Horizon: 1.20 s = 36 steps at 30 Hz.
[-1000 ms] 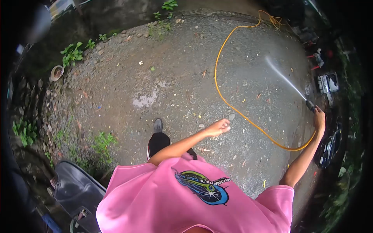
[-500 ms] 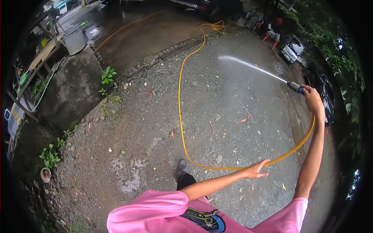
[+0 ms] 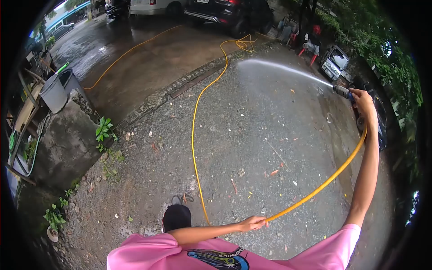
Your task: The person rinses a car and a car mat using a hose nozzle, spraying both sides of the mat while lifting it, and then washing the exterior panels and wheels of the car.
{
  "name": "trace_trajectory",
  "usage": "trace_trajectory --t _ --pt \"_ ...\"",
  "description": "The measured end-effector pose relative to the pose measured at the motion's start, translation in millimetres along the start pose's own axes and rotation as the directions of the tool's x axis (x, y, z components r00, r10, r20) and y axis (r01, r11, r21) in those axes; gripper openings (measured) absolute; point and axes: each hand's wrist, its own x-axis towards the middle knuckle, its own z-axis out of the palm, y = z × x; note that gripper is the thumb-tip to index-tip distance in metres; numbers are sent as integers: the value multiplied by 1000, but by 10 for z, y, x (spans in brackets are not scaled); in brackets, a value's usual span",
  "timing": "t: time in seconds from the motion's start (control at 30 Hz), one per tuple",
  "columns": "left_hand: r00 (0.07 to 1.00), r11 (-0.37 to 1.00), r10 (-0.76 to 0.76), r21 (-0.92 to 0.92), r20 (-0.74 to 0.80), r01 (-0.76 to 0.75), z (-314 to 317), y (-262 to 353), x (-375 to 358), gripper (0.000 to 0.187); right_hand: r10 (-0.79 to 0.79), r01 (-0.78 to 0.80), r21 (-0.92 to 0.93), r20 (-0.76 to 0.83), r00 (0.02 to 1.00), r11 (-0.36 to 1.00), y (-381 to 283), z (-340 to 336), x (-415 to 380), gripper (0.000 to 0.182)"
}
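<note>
My right hand (image 3: 363, 103) is stretched out to the right, wrapped round the hose nozzle (image 3: 343, 92). A white jet of water (image 3: 288, 71) shoots from it toward the upper left and breaks into spray over the gravel. From that hand the yellow hose (image 3: 321, 186) curves down to my left hand (image 3: 253, 223), which is closed around it in front of my pink shirt. Past the left hand, the hose is partly hidden by my forearm, then runs up the gravel to a loose coil (image 3: 245, 43).
Wet concrete (image 3: 148, 54) lies beyond a low kerb (image 3: 180, 85). A dark car (image 3: 229, 13) and a white vehicle (image 3: 157, 6) are parked there. Grey bins (image 3: 54, 94) stand by a concrete block at left. Red chair legs (image 3: 307, 56) and a small plant (image 3: 103, 129) also show.
My left hand has moved down and left and closed on the hose. The view has tilted up, showing more of the cars. Water still sprays from the nozzle.
</note>
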Motion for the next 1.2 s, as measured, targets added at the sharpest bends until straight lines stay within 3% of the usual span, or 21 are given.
trace_trajectory --t 0.07,0.1,0.13,0.17,0.23,0.33,0.4,0.47,0.53,0.57,0.67,0.7,0.87,0.93,0.97,1.0,1.07,1.13,1.2 --pt "997 994 81 72 3 -81 -259 416 -34 35 127 -126 -23 50 991 992 -91 -6 380 30" --pt "996 994 84 -68 22 -82 -415 534 -62 34 143 -141 -63 31 989 988 -186 0 528 29" --pt "995 975 91 -208 40 -81 -592 664 -57 34 54 -53 -74 15 998 996 90 85 901 29" --pt "987 945 113 -319 115 -72 -778 785 -1 34 103 -97 -86 68 992 992 -21 39 1071 28" --pt "975 956 149 -276 167 -99 -1209 1203 154 35 114 -110 -38 100 989 993 -173 -67 1508 28" --pt "962 964 164 -244 216 -109 -1967 1696 412 38 141 -135 -123 39 989 983 -418 -240 2172 26" --pt "958 965 257 -79 130 -248 -2522 1882 511 38 264 -261 -115 10 965 959 -926 -372 2443 25" --pt "973 975 220 -4 72 -221 -3092 2064 484 35 224 -222 -143 -1 974 964 -927 -384 2949 24" --pt "997 948 34 315 65 -52 -3612 2132 415 32 143 -138 -200 12 990 970 -761 -325 3532 23" --pt "987 939 160 312 -17 -147 -3812 1959 449 32 133 -130 -189 8 991 973 -950 -274 3681 23" --pt "967 909 254 346 -20 -232 -4521 2045 560 33 61 -66 -124 -48 997 990 -1126 -13 4344 20" --pt "982 897 185 413 -33 -155 -4719 2425 535 34 33 -42 -147 -60 998 988 -1331 86 4495 19" --pt "972 934 237 273 3 -228 -5968 2799 770 36 31 -33 -125 -17 999 992 -1877 754 5804 19" --pt "972 955 226 182 58 -233 -6473 3188 691 40 53 -53 -3 -92 994 999 -2077 1006 6244 19" --pt "979 972 163 149 120 -180 -6771 3346 685 45 31 -32 -16 -48 998 999 -1994 1195 6569 18" --pt "982 978 150 128 118 -164 -6987 3419 690 45 206 -192 -212 48 977 958 -2609 1324 6580 17" --pt "966 983 129 97 226 -154 -7488 3592 685 48 332 -281 -337 103 938 899 -2828 1728 7166 18" --pt "962 984 140 71 234 -161 -7780 3842 733 50 307 -257 -288 141 941 922 -2939 1932 7694 18" --pt "967 994 111 -22 231 -109 -8134 4072 797 52 179 -150 -191 145 973 970 -3225 2105 8091 21"
